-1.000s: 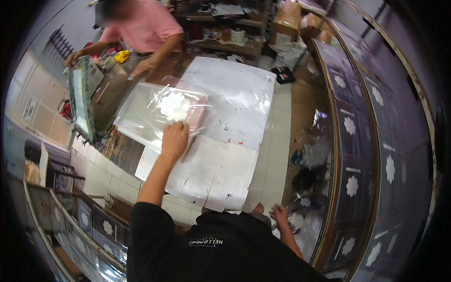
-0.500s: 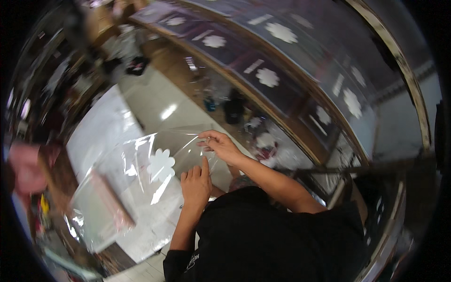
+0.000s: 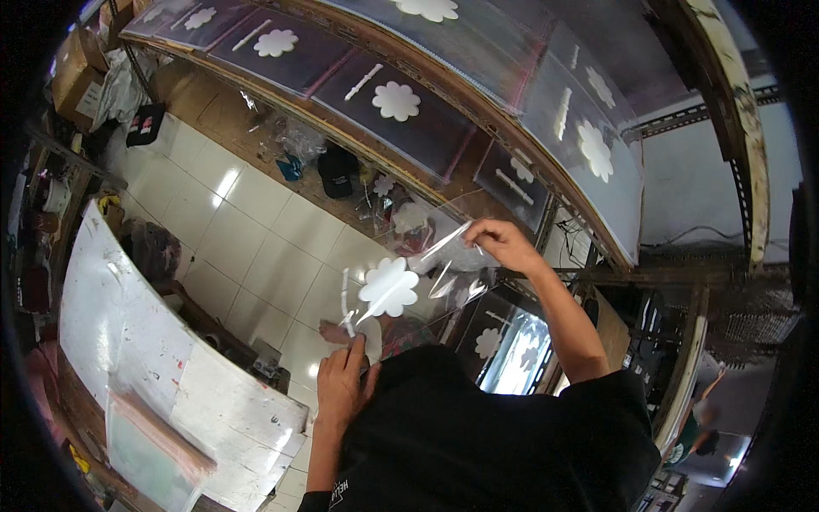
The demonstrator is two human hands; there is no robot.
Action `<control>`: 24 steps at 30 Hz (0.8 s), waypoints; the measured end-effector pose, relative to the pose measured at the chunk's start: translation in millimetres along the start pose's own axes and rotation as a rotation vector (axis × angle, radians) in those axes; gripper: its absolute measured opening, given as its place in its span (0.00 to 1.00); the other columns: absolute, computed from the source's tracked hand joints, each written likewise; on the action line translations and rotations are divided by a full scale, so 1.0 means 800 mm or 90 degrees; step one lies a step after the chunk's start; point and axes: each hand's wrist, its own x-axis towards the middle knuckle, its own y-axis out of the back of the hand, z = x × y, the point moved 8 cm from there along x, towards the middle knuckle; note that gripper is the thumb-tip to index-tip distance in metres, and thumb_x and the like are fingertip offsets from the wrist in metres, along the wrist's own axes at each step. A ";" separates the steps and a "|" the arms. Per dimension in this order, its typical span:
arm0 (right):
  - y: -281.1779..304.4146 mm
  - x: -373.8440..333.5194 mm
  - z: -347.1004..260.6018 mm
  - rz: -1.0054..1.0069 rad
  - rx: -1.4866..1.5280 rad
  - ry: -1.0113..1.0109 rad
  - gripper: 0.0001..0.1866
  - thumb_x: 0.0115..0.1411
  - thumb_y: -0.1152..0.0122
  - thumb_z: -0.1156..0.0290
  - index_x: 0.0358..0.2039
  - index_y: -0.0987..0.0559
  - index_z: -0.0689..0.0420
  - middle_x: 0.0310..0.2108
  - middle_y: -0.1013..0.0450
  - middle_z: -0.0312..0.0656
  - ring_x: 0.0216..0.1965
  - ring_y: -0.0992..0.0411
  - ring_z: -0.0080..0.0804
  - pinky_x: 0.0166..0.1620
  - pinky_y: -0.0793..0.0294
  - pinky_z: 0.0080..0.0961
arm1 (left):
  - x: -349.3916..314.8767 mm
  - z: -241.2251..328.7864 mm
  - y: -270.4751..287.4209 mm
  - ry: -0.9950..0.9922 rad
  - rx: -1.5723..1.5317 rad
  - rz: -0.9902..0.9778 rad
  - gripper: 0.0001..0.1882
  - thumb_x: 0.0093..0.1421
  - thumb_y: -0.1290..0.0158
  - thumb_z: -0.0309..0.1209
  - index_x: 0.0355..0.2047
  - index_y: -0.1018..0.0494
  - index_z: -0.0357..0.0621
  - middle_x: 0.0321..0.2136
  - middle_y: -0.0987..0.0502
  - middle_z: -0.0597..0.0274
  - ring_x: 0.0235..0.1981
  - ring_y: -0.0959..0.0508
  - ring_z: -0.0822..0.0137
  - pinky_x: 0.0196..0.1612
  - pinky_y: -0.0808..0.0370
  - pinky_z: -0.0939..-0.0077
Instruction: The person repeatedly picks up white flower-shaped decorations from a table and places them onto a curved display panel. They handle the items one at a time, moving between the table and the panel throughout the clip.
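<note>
A clear plastic sheet (image 3: 415,275) with a white scalloped flower shape (image 3: 389,288) and a thin white strip on it hangs between my two hands. My right hand (image 3: 505,245) pinches the sheet's upper right part, where the film gleams and folds. Lower down, in front of my body, my left hand (image 3: 343,380) is closed at the sheet's near edge, just below the white strip. The sheet is see-through, so its outer edges are hard to make out against the floor and my black shirt.
Racks along the far side and right hold similar sheets (image 3: 395,101) laid flat. A white worktable (image 3: 205,375) stands at the left, with a bundle of clear film (image 3: 153,444) on its near end. A black cap (image 3: 339,171) and loose plastic lie below the rack. Another person (image 3: 695,427) shows far right.
My body and view have turned right, away from the worktable. The sheet has come off the table side and now hangs over the floor; my hands have moved farther apart.
</note>
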 end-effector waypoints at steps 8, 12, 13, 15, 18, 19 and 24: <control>0.175 -0.020 0.127 0.131 -0.119 -0.144 0.12 0.58 0.56 0.87 0.35 0.24 0.61 0.39 0.26 0.39 0.42 0.27 0.27 0.49 0.28 0.25 | 0.017 -0.039 -0.133 0.145 -0.089 -0.145 0.25 0.56 0.38 0.34 0.53 0.28 0.38 0.34 0.24 0.49 0.35 0.22 0.48 0.39 0.27 0.56; 0.349 -0.048 0.283 0.288 -0.373 -0.040 0.10 0.60 0.54 0.85 0.37 0.25 0.60 0.36 0.26 0.39 0.38 0.27 0.26 0.46 0.27 0.26 | 0.011 -0.075 -0.197 0.191 -0.125 -0.191 0.24 0.57 0.40 0.32 0.53 0.28 0.37 0.38 0.23 0.45 0.39 0.22 0.46 0.45 0.26 0.55; 0.368 -0.028 0.280 0.268 -0.323 -0.010 0.10 0.60 0.54 0.86 0.37 0.25 0.60 0.35 0.26 0.38 0.38 0.27 0.25 0.45 0.27 0.26 | 0.008 -0.084 -0.213 0.223 -0.131 -0.206 0.24 0.58 0.41 0.32 0.53 0.28 0.37 0.38 0.23 0.45 0.40 0.22 0.45 0.45 0.26 0.55; 0.407 0.007 0.286 0.270 -0.344 -0.038 0.09 0.61 0.52 0.85 0.37 0.24 0.60 0.34 0.26 0.38 0.37 0.27 0.25 0.44 0.27 0.27 | -0.001 -0.104 -0.241 0.281 -0.144 -0.237 0.23 0.58 0.42 0.31 0.53 0.28 0.37 0.38 0.23 0.44 0.40 0.22 0.44 0.45 0.25 0.55; 0.426 0.063 0.283 0.390 -0.553 -0.251 0.05 0.60 0.46 0.80 0.35 0.23 0.58 0.31 0.24 0.40 0.36 0.25 0.31 0.43 0.26 0.29 | -0.023 -0.127 -0.278 0.345 -0.153 -0.205 0.22 0.58 0.43 0.30 0.52 0.28 0.35 0.39 0.23 0.41 0.40 0.22 0.41 0.45 0.25 0.51; 0.437 0.073 0.283 0.374 -0.634 -0.195 0.05 0.60 0.45 0.80 0.35 0.22 0.58 0.32 0.23 0.41 0.36 0.24 0.33 0.43 0.26 0.30 | -0.030 -0.132 -0.286 0.369 -0.170 -0.197 0.22 0.58 0.43 0.30 0.52 0.28 0.35 0.39 0.23 0.40 0.41 0.22 0.40 0.45 0.26 0.51; 0.516 0.133 0.313 0.415 -0.785 -0.123 0.05 0.58 0.43 0.78 0.32 0.20 0.56 0.32 0.22 0.44 0.37 0.22 0.41 0.43 0.25 0.35 | -0.073 -0.160 -0.328 0.460 -0.193 -0.229 0.19 0.59 0.45 0.32 0.50 0.27 0.36 0.41 0.24 0.38 0.43 0.23 0.38 0.46 0.26 0.51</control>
